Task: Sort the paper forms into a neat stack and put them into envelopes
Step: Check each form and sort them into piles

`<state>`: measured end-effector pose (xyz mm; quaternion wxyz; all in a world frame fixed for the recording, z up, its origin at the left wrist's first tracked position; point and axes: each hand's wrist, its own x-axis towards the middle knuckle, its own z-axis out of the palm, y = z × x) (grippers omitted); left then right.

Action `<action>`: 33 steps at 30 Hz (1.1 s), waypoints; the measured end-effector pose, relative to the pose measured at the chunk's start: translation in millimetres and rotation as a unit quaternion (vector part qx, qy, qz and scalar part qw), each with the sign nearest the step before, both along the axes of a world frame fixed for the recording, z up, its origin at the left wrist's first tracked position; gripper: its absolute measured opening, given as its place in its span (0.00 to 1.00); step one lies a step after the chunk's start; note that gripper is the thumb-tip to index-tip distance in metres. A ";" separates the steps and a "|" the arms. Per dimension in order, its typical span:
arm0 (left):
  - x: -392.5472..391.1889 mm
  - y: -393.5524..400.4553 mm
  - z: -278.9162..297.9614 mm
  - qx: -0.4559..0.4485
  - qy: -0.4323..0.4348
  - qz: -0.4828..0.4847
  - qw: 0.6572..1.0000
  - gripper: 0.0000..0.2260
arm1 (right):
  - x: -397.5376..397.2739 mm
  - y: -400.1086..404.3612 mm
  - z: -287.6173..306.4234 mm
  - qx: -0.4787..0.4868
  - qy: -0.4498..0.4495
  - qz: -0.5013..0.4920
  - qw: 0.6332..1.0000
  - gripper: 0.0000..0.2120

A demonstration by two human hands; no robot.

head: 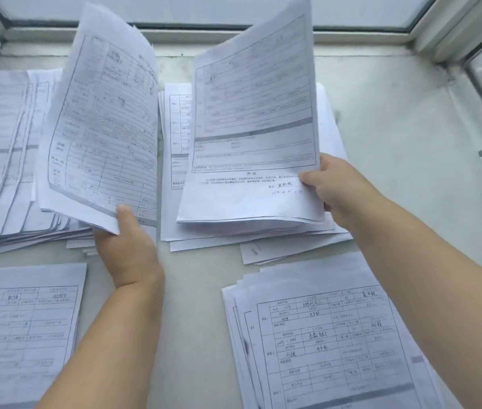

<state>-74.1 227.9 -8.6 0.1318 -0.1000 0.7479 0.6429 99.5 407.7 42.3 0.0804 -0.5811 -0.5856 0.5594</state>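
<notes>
Left hand (126,243) pinches a lifted form (107,119); right hand (332,187) pinches another form (251,113) off the middle pile (331,128), both tilted up, likely for reading before sorting.

Printed forms, white, gridded tables, handwritten entries. Two sheaf-lifts raised, tilted: left sheets (104,128), right sheets (251,113). Loose piles flat on sill: far-left (0,149), centre (263,234), near-left (21,329), near-right (331,343).
</notes>
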 end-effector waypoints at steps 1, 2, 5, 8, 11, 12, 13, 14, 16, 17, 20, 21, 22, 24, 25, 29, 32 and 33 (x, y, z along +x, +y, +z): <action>2.2 0.8 1.8 -0.004 0.004 -0.013 1.000 0.02 | -4.7 -2.2 -4.7 -0.020 -0.002 0.014 1.000 0.13; 5.1 1.2 3.6 -0.011 0.016 -0.038 0.999 0.02 | -9.7 -4.7 -9.7 -0.041 -0.003 0.025 0.999 0.13; 9.9 -1.7 -2.7 -0.040 0.109 -0.190 0.975 0.08 | -21.8 -11.9 -21.7 -0.057 -0.015 0.047 0.997 0.12; 4.9 -7.1 -13.3 -0.165 0.268 -0.404 0.859 0.15 | -23.9 -12.8 -30.4 -0.002 -0.043 0.046 0.998 0.13; 0.1 -9.3 -16.9 -0.243 0.337 -0.537 0.734 0.25 | -14.0 -14.4 -30.7 0.027 -0.042 -0.002 0.999 0.23; -1.5 -9.5 -16.3 -0.260 0.337 -0.560 0.711 0.25 | -9.2 -16.9 -28.8 0.029 -0.044 -0.008 0.999 0.26; -2.8 -9.1 -13.8 -0.274 0.330 -0.580 0.693 0.24 | -4.6 -20.5 -26.5 0.029 -0.045 -0.007 0.999 0.26; -3.1 -8.7 -9.3 -0.288 0.323 -0.594 0.678 0.24 | 0.5 -23.7 -25.0 0.039 -0.048 -0.004 0.998 0.26; -2.5 -7.5 2.5 -0.331 0.315 -0.622 0.636 0.23 | 7.3 -34.2 -20.2 0.107 -0.060 -0.007 0.992 0.23; -2.7 -8.2 6.8 -0.344 0.325 -0.629 0.617 0.24 | 8.3 -42.2 -16.9 0.164 -0.068 -0.011 0.984 0.20; -0.8 -25.8 23.4 -0.264 0.363 -0.606 0.657 0.22 | 7.2 -78.5 -4.5 0.275 -0.030 -0.022 0.961 0.10; -2.7 -38.9 29.4 -0.219 0.361 -0.581 0.696 0.20 | 4.5 -96.8 -0.1 0.267 -0.004 -0.011 0.964 0.07; -6.5 -56.1 33.7 -0.183 0.348 -0.552 0.735 0.19 | 1.5 -116.4 2.9 0.242 0.014 0.013 0.970 0.05; -19.0 -101.5 37.7 -0.162 0.338 -0.493 0.785 0.17 | -7.5 -157.8 1.1 0.163 0.021 0.068 0.984 0.06; -25.4 -127.9 38.0 -0.171 0.341 -0.470 0.796 0.16 | -13.7 -178.8 -2.1 0.113 0.020 0.090 0.989 0.08; -41.7 -242.0 27.6 -0.213 0.295 -0.446 0.818 0.13 | -35.5 -260.5 -11.3 -0.079 0.047 0.080 0.993 0.08; -39.5 -312.1 17.3 -0.219 0.259 -0.500 0.797 0.09 | -42.4 -314.6 -10.1 -0.151 0.053 0.045 0.986 0.06; -37.3 -330.1 13.3 -0.226 0.264 -0.517 0.782 0.10 | -43.6 -330.7 -9.5 -0.160 0.050 0.034 0.985 0.06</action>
